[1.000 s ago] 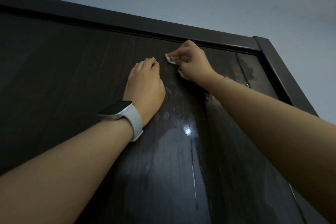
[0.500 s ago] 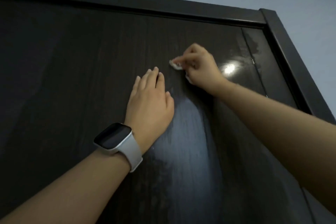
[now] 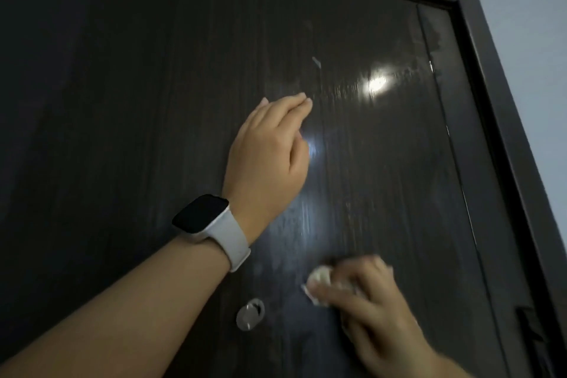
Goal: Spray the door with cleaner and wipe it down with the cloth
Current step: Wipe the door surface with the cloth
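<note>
A dark wood-grain door (image 3: 122, 101) fills the view, with wet, shiny streaks down its middle and right side. My left hand (image 3: 267, 147), with a white-strapped watch (image 3: 211, 227) on the wrist, rests flat against the door with straight fingers. Lower right, my right hand (image 3: 374, 304) is blurred with motion. It grips a small crumpled white cloth (image 3: 319, 281) and presses it to the door. No spray bottle is in view.
A round metal peephole cover (image 3: 250, 313) sits on the door just left of the cloth. The dark door frame (image 3: 497, 101) runs along the top and right, with a pale wall (image 3: 537, 40) beyond it.
My right hand has swept the cloth down the door from near the top to below my left hand. The view has dropped, bringing the peephole cover in.
</note>
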